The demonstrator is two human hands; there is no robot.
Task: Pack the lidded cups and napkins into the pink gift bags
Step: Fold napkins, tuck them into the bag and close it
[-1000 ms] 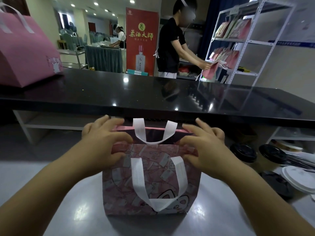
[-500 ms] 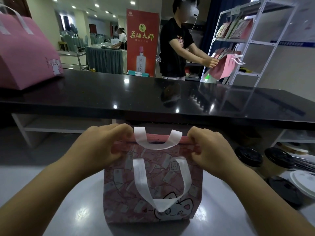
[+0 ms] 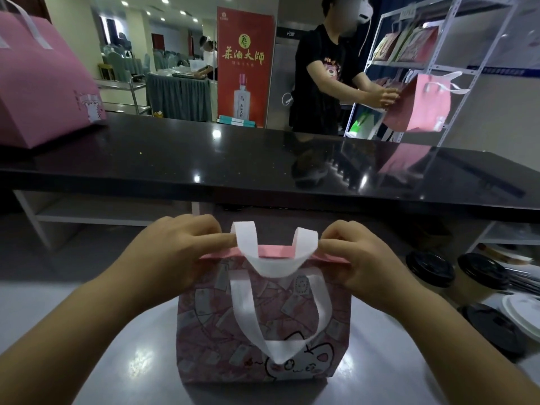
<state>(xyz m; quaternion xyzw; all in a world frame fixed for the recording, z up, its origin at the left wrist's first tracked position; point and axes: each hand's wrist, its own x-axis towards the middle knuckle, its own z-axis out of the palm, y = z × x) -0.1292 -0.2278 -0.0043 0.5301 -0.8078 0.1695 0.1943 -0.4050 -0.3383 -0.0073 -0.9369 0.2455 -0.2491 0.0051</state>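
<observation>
**Pink gift bag pinched at its top rim, both grips**

- Pink gift bag (image 3: 210, 331) stands upright on the grey counter (image 3: 87, 346), cat print facing the wearer. Mouth looks pressed together; contents not visible.
- Left grip (image 3: 175, 252) pinches the bag's top rim at its left end, fingers curled over the edge.
- Right grip (image 3: 362, 258) pinches the same rim at its right end, fingers likewise curled.
- Rear handle (image 3: 274, 258) loops up between the two grips; front handle (image 3: 280, 346) hangs down the bag's face.
- Right of the bag: two lidded cups (image 3: 431, 268) with black lids, side by side. Nearer than these, a loose black lid (image 3: 493, 328) and a stack of white lids (image 3: 523, 311).
- Beyond the bag: a black upper counter (image 3: 204, 159), glossy.
- Far left of the bag, on that upper counter: a large pink bag (image 3: 43, 83) with white handles.
- Beyond and right of the bag: a person (image 3: 318, 77) in a black shirt holds another pink bag (image 3: 420, 106) at a shelf rack (image 3: 438, 62). A red banner (image 3: 245, 62) stands behind.
</observation>
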